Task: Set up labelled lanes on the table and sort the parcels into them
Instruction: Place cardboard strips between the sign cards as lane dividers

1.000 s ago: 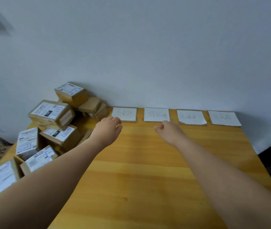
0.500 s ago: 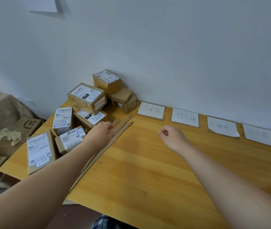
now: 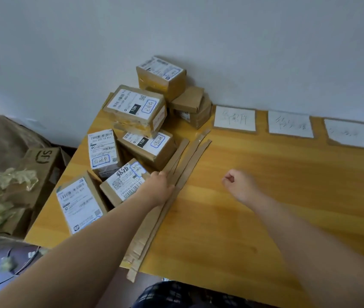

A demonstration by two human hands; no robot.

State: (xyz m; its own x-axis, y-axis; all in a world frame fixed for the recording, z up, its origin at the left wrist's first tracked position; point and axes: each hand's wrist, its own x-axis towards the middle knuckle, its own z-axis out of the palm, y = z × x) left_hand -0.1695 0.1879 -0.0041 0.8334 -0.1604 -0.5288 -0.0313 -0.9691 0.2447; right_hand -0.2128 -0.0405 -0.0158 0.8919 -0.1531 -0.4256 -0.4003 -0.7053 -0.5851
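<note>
Presently, label cards [image 3: 235, 118] line the tabletop's [image 3: 265, 207] far edge, lane-divider cardboard strips [image 3: 190, 161] apparently not yet laid out, parcels [image 3: 135, 107] all heaped unsorted at the far-left corner; left hand [image 3: 157, 188] on the strips, grip unclear, right hand [image 3: 240, 185] curled, empty.

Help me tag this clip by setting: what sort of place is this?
Probably a makeshift parcel-sorting spot in an ordinary room, not a warehouse: cardboard parcels with shipping stickers piled on a wooden table against a bare wall, with handwritten paper labels along its back edge.
</note>
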